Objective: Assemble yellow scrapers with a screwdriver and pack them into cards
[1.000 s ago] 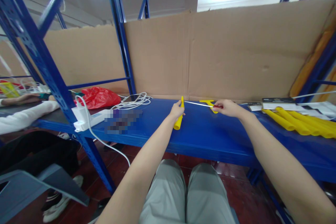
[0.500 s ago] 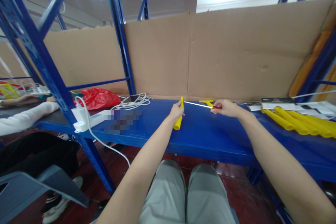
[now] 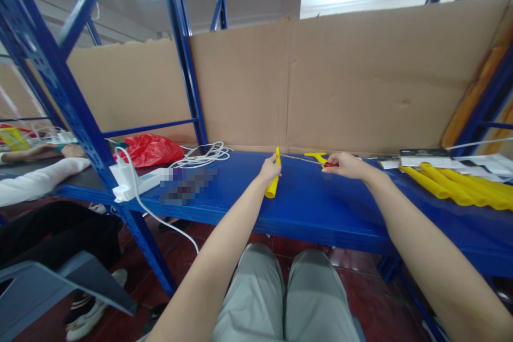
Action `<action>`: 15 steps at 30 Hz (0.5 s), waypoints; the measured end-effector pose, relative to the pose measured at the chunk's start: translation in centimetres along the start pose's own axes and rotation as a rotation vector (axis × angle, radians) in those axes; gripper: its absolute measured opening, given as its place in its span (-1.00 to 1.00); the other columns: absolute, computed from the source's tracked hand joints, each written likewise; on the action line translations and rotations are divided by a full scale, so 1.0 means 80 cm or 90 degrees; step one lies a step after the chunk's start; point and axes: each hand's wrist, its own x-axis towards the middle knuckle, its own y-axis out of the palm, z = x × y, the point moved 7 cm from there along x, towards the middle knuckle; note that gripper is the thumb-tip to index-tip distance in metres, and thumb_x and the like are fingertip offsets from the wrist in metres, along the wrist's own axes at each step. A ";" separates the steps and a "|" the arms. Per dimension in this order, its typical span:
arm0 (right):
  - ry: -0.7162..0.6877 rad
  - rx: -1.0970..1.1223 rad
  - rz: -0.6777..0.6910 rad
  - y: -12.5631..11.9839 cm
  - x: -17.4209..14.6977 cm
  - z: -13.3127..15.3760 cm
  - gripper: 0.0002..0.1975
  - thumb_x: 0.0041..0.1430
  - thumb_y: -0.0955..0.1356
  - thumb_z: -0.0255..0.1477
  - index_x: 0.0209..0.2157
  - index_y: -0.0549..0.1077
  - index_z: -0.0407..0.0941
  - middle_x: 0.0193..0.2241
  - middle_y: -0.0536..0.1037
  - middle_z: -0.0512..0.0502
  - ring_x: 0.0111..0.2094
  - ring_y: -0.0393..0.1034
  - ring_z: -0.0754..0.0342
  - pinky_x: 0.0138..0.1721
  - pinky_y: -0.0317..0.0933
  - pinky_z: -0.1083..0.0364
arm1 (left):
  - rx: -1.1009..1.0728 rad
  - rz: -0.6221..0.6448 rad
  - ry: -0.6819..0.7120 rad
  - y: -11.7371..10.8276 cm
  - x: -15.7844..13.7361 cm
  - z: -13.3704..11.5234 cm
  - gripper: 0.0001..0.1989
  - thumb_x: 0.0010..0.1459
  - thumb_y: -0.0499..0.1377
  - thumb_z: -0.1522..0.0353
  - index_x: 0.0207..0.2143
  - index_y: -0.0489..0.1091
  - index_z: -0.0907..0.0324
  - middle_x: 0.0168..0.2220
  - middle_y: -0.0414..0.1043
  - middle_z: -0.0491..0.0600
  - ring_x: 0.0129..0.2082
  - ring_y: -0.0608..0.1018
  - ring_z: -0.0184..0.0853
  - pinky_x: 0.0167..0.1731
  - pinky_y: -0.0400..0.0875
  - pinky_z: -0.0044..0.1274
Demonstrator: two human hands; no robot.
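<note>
My left hand [image 3: 271, 169] is closed around a yellow tube-like piece [image 3: 272, 187], which stands tilted just above the blue tabletop. In my right hand [image 3: 340, 165] is the red handle of a screwdriver [image 3: 303, 160], gripped with the fingers. Its long thin metal shaft points left, and the tip meets or nearly meets the upper part of the yellow piece; exact contact is too small to tell. Behind the shaft, a yellow T-shaped piece [image 3: 316, 155] lies on the tabletop, partly covered by my right hand.
Several yellow tubes [image 3: 460, 186] lie at the right by a dark box [image 3: 425, 157] and papers. To the left are a power strip [image 3: 140, 184], coiled white cable [image 3: 206, 156] and red bag [image 3: 150, 150]. Cardboard [image 3: 360, 85] stands behind. Another person's arm [image 3: 44, 179] rests far left.
Both hands keep nearly the same place. The screwdriver's shaft has gone from bright and shiny to dull and dark, and the fingers of my right hand have shifted slightly on its handle.
</note>
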 end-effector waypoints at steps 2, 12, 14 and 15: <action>0.007 -0.010 -0.027 -0.002 0.002 -0.003 -0.77 -0.09 0.40 -0.27 -0.52 0.29 -0.08 -0.54 0.49 -0.06 -0.51 0.31 0.08 -0.48 0.11 0.14 | 0.007 0.002 0.002 0.001 0.000 0.000 -0.41 0.12 0.03 0.60 0.23 0.19 0.25 -0.28 0.49 0.02 -0.67 0.35 -0.54 -0.65 0.22 -0.69; -0.039 -0.031 0.001 -0.002 -0.004 0.007 -0.75 0.10 0.26 -0.25 -0.56 0.34 -0.09 -0.61 0.47 -0.07 -0.56 0.28 0.08 -0.50 0.05 0.11 | 0.016 0.021 0.029 0.001 0.001 -0.001 -0.42 0.12 0.00 0.61 0.21 0.21 0.23 -0.35 0.44 -0.01 -0.66 0.35 -0.54 -0.67 0.21 -0.70; -0.045 -0.039 -0.003 -0.004 -0.004 0.008 -0.72 0.12 0.24 -0.24 -0.58 0.33 -0.09 -0.62 0.46 -0.07 -0.58 0.25 0.09 -0.51 0.04 0.11 | 0.016 0.027 0.033 0.002 0.000 -0.002 -0.42 0.12 0.00 0.62 0.22 0.20 0.23 -0.34 0.45 -0.01 -0.66 0.35 -0.54 -0.67 0.21 -0.70; -0.046 -0.044 -0.005 -0.004 -0.003 0.007 -0.70 0.12 0.24 -0.24 -0.59 0.33 -0.09 -0.63 0.45 -0.06 -0.58 0.25 0.09 -0.51 0.03 0.11 | 0.017 0.028 0.032 0.001 0.000 -0.002 -0.42 0.12 -0.01 0.62 0.22 0.20 0.23 -0.33 0.45 -0.01 -0.66 0.35 -0.55 -0.67 0.21 -0.70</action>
